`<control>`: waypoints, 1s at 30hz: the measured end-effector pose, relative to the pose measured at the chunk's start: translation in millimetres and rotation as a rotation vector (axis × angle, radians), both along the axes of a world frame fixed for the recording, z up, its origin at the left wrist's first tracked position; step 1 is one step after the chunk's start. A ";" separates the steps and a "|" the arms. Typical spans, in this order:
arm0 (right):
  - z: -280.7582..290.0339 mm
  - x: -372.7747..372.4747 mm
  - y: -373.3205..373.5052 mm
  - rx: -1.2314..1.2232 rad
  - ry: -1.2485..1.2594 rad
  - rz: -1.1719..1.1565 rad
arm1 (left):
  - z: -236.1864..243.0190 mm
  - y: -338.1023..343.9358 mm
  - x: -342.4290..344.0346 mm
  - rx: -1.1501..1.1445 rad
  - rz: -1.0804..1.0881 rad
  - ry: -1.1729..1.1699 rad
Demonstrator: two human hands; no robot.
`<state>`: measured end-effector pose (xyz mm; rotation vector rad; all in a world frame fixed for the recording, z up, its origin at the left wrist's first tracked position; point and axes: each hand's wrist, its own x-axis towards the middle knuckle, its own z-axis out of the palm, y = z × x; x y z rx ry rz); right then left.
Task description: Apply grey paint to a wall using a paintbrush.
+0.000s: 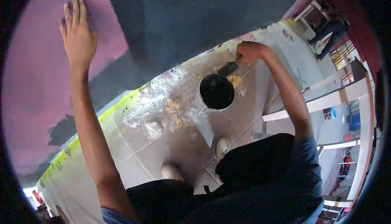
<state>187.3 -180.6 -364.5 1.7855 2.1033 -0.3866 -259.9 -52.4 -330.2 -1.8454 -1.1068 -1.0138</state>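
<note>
My left hand (79, 40) lies flat, fingers stretched out, against the pink part of the wall (36, 73). Dark smudges mark its fingertips. With closed fingers, my right hand (249, 53) grips a paintbrush (228, 68) whose dark, wide end points down and left. Its handle is hidden in the hand. Just below the brush, a round bucket (197, 97) stands on the floor with black paint (217, 90) inside. Dark grey paint (195, 16) covers the wall's middle and meets the pink along a straight edge above and a ragged edge lower down.
White and yellowish scraps (163, 120) litter the tiled floor (142, 154) along the wall's foot, beside a yellow-green stained strip (118, 108). My shoes (222, 147) are close to the bucket. White frames (317, 104) stand at right. Another person's legs (328, 36) show at upper right.
</note>
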 end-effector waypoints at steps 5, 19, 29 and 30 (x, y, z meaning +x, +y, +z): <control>-116.1 23.2 -3.5 -0.425 0.021 0.012 | -6.4 3.1 -4.6 -0.001 0.030 0.049; -304.8 -7.7 -59.3 0.066 -0.292 0.621 | -7.5 1.5 -4.8 -0.062 0.123 0.050; -219.2 -6.6 -19.1 -0.104 -0.227 0.477 | 5.2 -13.5 3.0 -0.151 0.189 0.012; -219.1 -0.9 -18.6 -0.022 -0.191 0.433 | 6.4 -14.0 4.4 -0.165 0.194 0.015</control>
